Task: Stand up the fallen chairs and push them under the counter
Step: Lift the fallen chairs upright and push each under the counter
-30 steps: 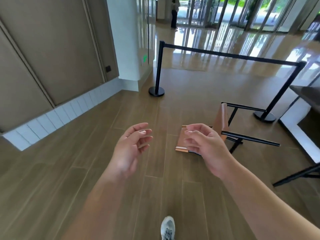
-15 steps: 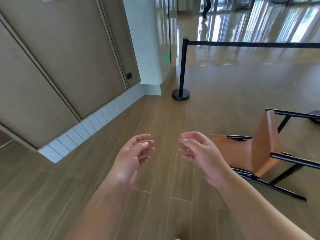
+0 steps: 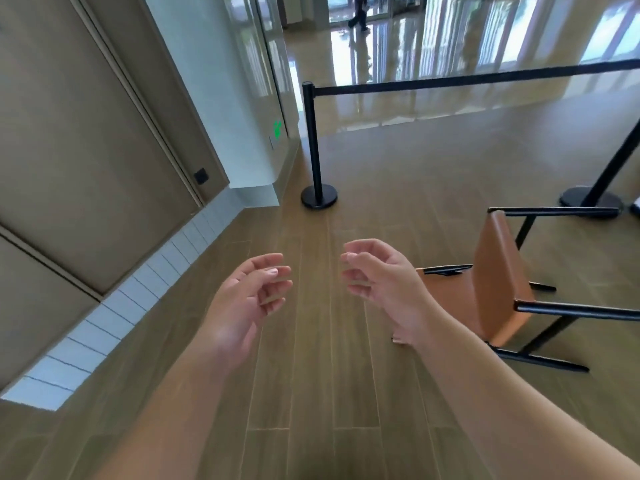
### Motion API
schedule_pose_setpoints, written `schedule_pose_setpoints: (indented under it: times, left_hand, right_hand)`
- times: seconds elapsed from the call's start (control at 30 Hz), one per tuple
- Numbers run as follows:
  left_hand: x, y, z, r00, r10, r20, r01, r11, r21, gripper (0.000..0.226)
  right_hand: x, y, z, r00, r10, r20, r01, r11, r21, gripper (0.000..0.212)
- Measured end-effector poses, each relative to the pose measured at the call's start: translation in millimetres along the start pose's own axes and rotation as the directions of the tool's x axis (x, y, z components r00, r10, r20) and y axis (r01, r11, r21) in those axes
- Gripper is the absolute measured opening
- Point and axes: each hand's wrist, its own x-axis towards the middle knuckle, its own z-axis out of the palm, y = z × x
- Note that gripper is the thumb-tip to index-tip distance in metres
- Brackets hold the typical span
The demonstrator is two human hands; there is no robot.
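On your far left a brown panelled wall [image 3: 86, 140] runs along the wooden floor [image 3: 311, 375], with a strip of pale tiles [image 3: 114, 313] at its foot. Your left hand [image 3: 247, 303] is held out over the floor, fingers loosely curled and holding nothing. A black barrier post [image 3: 317, 150] stands on its round base near the pale corner of the wall, and a black belt [image 3: 467, 77] runs from its top toward the right edge. Your right hand [image 3: 384, 285] is just beside the left, a gap between them, fingers loosely curled too and touching nothing. Right of it the fallen chair [image 3: 498, 282] lies on its side on the floor, tan seat and back, black legs pointing toward the right edge; your right hand is in front of part of it but not gripping it. A second barrier post [image 3: 613, 168] stands behind the chair
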Motion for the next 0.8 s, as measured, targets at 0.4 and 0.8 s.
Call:
schedule_pose_setpoints:
  times: [0.4,0.8]
  left_hand:
    - [142,26,19,0.977,-0.007,0.213,0.024,0.997,-0.079,0.027]
    - [328,89,-19,0.940,0.038,0.340,0.021,0.986,-0.168,0.025]
  right_hand:
    - [104,-14,-12,0.965,-0.063,-0.255,0.063,0.998,-0.006,0.010]
    - [260,-40,61,0.915,-0.124,-0.385,0.107,0.992,-0.065,0.010]
